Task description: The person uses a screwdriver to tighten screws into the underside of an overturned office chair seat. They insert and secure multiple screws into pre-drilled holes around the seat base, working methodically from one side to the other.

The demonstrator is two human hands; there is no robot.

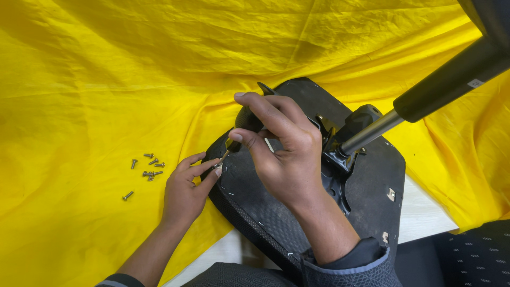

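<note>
Between both hands (234,159), screwdriver (241,127) tip on upturned chair seat (366,186)

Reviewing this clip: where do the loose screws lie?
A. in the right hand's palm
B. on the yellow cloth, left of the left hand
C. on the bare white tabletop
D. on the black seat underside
B: the loose screws lie scattered on the yellow cloth, just left of the left hand, off the black seat underside.

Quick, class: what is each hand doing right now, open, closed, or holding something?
Left hand: fingertips pinch a small screw.
Right hand: closed on the screwdriver.
</note>
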